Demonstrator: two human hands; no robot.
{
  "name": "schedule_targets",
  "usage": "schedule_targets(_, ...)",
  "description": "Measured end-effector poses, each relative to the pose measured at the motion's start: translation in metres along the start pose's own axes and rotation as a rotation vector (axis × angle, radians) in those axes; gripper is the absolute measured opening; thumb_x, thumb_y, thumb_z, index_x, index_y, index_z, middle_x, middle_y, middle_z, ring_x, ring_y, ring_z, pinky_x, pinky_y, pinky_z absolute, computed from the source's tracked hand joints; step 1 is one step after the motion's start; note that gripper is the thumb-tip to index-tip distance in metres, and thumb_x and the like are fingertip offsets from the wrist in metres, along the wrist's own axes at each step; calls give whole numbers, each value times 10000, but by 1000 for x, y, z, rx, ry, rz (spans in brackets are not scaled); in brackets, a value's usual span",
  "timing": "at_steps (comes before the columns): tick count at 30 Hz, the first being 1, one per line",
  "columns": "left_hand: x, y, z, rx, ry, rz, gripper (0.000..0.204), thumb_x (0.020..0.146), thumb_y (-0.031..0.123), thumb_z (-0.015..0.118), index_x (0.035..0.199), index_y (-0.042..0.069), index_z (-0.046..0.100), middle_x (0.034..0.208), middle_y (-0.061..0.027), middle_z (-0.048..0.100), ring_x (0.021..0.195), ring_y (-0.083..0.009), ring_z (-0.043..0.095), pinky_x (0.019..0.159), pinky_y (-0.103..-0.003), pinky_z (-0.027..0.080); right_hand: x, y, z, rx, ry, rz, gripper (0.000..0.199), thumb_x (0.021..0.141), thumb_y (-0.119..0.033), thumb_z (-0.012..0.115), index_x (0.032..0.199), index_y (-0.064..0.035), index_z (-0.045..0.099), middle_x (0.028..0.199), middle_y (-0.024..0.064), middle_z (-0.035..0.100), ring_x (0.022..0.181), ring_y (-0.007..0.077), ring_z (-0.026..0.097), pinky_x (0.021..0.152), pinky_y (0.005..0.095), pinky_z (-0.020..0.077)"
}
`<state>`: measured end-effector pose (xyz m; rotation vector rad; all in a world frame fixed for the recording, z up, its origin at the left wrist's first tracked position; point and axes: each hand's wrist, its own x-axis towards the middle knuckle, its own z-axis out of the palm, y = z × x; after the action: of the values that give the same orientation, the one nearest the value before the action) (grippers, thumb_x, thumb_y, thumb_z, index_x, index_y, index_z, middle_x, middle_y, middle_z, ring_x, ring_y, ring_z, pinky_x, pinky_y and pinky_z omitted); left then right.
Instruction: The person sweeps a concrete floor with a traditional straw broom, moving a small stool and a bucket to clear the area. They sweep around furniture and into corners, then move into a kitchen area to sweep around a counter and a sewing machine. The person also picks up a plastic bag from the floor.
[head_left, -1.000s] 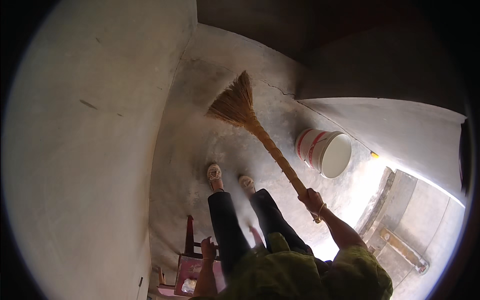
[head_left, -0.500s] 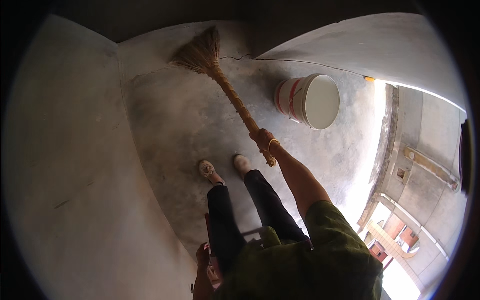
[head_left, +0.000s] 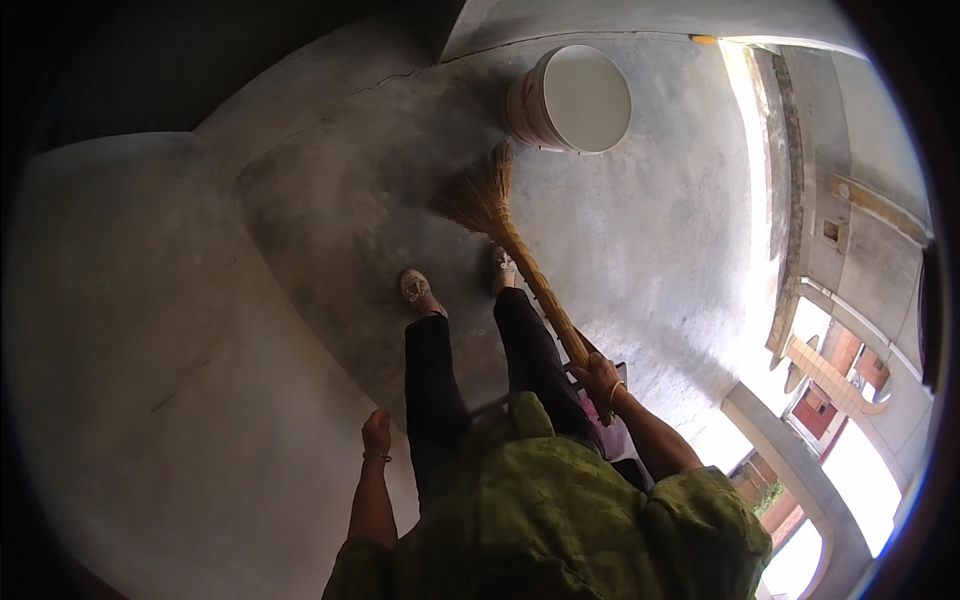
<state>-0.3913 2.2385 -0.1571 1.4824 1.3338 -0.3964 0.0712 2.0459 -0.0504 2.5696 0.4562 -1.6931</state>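
Note:
My right hand (head_left: 600,380) is wrapped round the handle of a straw broom (head_left: 540,285), beside my right thigh. The broom slants away from me to the far left, and its fanned bristles (head_left: 478,200) are at the floor just beyond my right shoe. My left hand (head_left: 376,432) hangs at my left side with the fingers curled in and nothing visible in them. Beyond the bristles, a little to the right, stands a white bucket (head_left: 588,98) with a pale round top and reddish markings on its side.
Grey concrete floor (head_left: 660,240) lies around my feet. A plain wall (head_left: 150,330) runs along my left, and another wall (head_left: 640,18) stands behind the bucket. Bright light comes through an opening (head_left: 750,150) on the right. A small orange object (head_left: 704,39) lies by the far wall.
The broom has been drawn back toward me, its bristles moving from the far wall to near my right shoe. My left hand has swung forward. The view has shifted, so the bucket appears higher.

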Motion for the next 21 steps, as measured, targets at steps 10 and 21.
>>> schedule_targets(10, 9, 77, -5, 55, 1, 30, 262, 839, 138, 515, 1058, 6, 575, 996, -138, 613, 936, -221, 586, 806, -316, 454, 126, -42, 8, -195, -115, -243, 369, 815, -360, 489, 942, -13, 486, 822, 187, 618, 820, 323, 615, 726, 417, 475)
schedule_targets(21, 36, 244, 108, 23, -131, 143, 285, 829, 35, 484, 1103, -20, 536, 999, -110, 607, 933, -172, 568, 836, -278, 441, 79, 324, -190, -334, 178, 239, 378, 770, -372, 601, 946, -44, 536, 955, 157, 612, 931, 319, 577, 803, 401, 452)
